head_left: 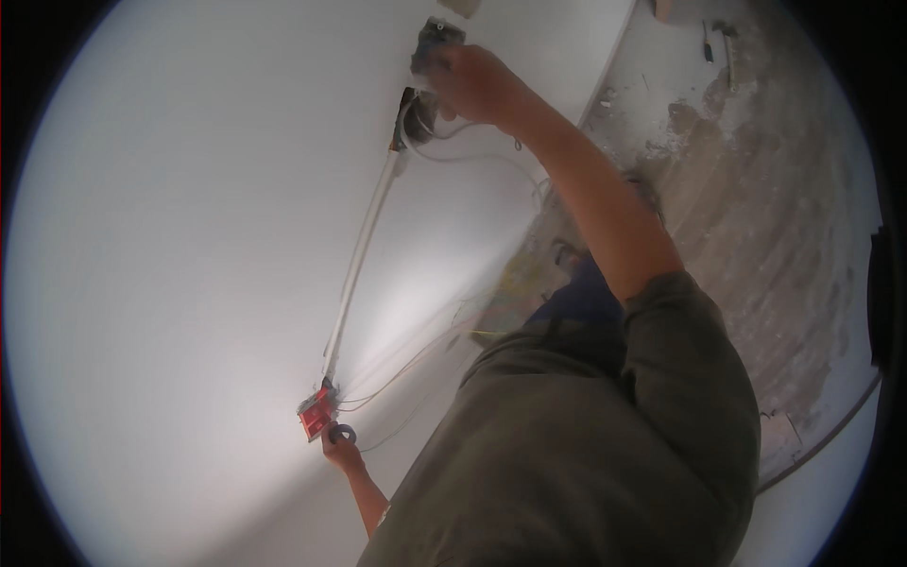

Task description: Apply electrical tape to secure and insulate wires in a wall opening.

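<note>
The right hand (472,80) reaches to the far round grey wall box (436,42) set in the white wall (189,236), fingers curled over its front; I cannot tell whether they clamp anything. From there a thin white cable conduit (364,236) runs lengthwise down to the near red wall box (316,413), just left of the left hand (340,446), which is closed on a small grey roll of tape (342,434).

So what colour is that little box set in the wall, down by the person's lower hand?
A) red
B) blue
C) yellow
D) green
A: the wall box is plainly red, set into the white wall right beside the left hand, with a pale conduit running up from it toward the right hand.
</note>
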The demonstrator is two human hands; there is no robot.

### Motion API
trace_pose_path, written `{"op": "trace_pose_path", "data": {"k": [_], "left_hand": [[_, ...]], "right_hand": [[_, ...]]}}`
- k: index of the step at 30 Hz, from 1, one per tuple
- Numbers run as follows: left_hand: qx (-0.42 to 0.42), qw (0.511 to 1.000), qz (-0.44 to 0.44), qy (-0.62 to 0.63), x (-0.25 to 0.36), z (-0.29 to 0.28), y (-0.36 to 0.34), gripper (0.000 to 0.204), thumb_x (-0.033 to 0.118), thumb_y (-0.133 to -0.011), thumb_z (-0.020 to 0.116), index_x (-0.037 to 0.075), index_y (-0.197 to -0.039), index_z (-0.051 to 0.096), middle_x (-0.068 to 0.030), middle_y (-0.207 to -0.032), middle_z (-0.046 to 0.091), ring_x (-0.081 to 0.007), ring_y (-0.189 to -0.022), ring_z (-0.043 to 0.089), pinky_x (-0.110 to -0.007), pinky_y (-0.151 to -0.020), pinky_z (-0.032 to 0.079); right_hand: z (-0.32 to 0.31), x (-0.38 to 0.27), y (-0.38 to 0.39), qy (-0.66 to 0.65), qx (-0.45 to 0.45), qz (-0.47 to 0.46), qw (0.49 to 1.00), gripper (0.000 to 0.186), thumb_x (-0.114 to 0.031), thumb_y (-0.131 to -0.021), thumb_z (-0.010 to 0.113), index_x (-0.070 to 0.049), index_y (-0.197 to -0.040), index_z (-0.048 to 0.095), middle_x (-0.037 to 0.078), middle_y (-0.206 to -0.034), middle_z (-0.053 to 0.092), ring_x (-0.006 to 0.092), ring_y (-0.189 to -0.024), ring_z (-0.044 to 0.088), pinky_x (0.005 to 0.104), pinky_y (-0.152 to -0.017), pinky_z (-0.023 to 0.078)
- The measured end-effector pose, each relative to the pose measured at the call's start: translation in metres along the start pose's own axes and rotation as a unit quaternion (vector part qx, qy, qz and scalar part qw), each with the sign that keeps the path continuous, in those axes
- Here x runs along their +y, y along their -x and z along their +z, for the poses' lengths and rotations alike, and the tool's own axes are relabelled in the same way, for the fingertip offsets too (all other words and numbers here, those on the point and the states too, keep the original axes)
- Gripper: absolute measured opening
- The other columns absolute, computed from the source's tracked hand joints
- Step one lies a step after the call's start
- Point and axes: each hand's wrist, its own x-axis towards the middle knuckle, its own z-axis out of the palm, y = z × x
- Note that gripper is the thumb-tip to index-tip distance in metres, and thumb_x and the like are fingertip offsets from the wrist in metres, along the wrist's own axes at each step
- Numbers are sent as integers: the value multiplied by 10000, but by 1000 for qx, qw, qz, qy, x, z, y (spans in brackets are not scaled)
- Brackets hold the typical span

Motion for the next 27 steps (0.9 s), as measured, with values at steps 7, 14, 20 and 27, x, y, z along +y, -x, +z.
{"op": "trace_pose_path", "data": {"k": [7, 14, 20, 27], "left_hand": [[12, 999, 18, 47, -7, -10, -6, 312, -44, -797, 397, -18, -982, 646, -64, -812, 632, -149, -692, 584, -275, -593, 486], [-7, 999, -34, 11, -2, -14, -4, 319, -12, -811, 456, -5, -1048, 669, -107, -948, 683, -202, -829, 626, -309, -757, 503], [19, 1000, 0, 7, -23, -14, -2, 280, -17, -781, 419, -5, -928, 657, -81, -809, 649, -178, -715, 601, -297, -616, 496], [-1, 1000, -18, 10, -18, -6, 0, 262, -1, -810, 445, -2, -943, 670, -78, -837, 650, -176, -745, 599, -303, -634, 498]], "right_hand": [[-52, -33, -5, -593, -183, 382, 685, 326, -149, -899, 562, -78, -1216, 543, 77, -747, 608, 70, -466, 405, 225, -413, 315], [-49, -37, -5, -577, -200, 373, 698, 366, -147, -903, 552, -89, -1262, 511, 70, -716, 585, 69, -439, 409, 215, -413, 309], [-51, -25, -7, -617, -231, 367, 657, 362, -130, -905, 546, -100, -1264, 512, 11, -719, 537, 40, -478, 416, 210, -411, 308], [-42, -18, -7, -642, -206, 372, 638, 406, -123, -893, 567, -94, -1292, 495, 17, -698, 543, 53, -472, 407, 214, -413, 321]]}}
